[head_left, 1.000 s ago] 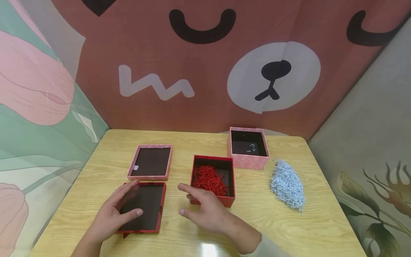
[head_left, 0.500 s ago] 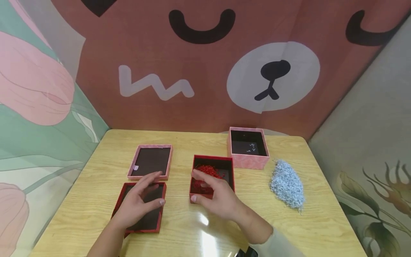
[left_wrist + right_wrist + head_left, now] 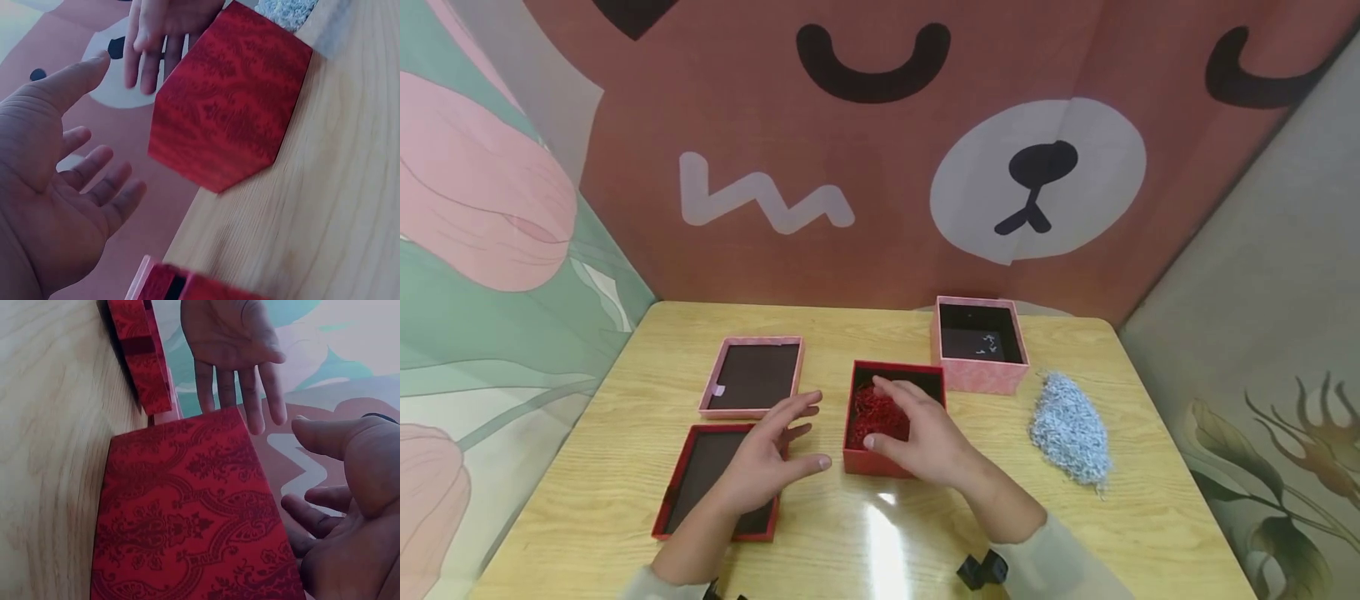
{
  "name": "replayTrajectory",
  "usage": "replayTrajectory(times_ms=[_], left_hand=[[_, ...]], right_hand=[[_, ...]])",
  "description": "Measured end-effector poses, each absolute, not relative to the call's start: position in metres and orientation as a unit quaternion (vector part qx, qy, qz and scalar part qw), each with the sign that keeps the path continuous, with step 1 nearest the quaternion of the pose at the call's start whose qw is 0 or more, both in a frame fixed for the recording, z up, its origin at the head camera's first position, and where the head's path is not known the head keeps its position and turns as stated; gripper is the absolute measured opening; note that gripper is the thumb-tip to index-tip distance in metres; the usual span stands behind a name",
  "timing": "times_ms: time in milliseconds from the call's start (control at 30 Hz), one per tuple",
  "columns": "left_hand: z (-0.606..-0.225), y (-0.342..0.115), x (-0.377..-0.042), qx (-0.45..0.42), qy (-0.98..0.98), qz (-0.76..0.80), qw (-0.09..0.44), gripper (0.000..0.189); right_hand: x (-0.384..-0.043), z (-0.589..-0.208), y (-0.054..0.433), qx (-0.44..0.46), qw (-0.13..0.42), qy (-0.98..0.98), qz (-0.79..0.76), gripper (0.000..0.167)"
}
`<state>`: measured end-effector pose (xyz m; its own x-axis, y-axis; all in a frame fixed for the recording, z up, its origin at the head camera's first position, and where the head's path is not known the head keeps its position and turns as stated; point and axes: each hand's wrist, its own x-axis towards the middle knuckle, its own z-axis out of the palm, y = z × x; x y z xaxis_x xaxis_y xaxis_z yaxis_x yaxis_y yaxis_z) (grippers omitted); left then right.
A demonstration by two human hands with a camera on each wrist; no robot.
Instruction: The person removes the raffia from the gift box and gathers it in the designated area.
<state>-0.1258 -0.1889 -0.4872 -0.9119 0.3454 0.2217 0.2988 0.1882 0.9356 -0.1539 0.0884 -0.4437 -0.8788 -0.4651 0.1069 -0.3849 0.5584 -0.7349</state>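
Observation:
A red patterned box (image 3: 876, 464) stands open-topped on the table, with red shredded paper (image 3: 872, 421) inside. My right hand (image 3: 928, 437) hovers over its right front part, fingers extended and thumb apart, holding nothing. Left of the box, my left hand (image 3: 771, 462) is spread above the right side of a shallow red lid (image 3: 700, 467), whose dark inside faces up. Both palms face the red box (image 3: 231, 94) in the left wrist view. From the right wrist, the right hand (image 3: 356, 519) appears beside the box's patterned wall (image 3: 187, 519), nothing between its fingers.
A shallow pink lid (image 3: 754, 377) lies behind the red one. At the back right stands a pink box (image 3: 983, 375) with a few pale shreds inside. Light-blue shredded paper (image 3: 1070, 429) is heaped on the right. A bear-patterned backdrop (image 3: 880, 250) rises behind the table.
The left hand has moved right across the red lid toward the red box. The right hand has shifted right and now sits over the box. The boxes and lids stay in place.

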Motion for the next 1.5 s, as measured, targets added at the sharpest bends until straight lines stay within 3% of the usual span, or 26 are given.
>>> replayTrajectory(times_ms=[567,833,1500], left_hand=[[-0.498,-0.153,-0.135,0.134,0.787,0.598,0.071,0.079],[-0.502,-0.146,-0.134,0.109,0.775,0.616,0.09,0.072],[-0.499,-0.145,-0.136,0.099,0.763,0.63,0.102,0.075]], right_hand=[[-0.173,-0.448,0.079,-0.215,0.12,0.917,-0.314,0.096],[-0.182,-0.452,0.073,-0.206,0.15,0.917,-0.305,0.094],[-0.196,-0.468,0.066,-0.195,0.216,0.902,-0.318,0.108]])
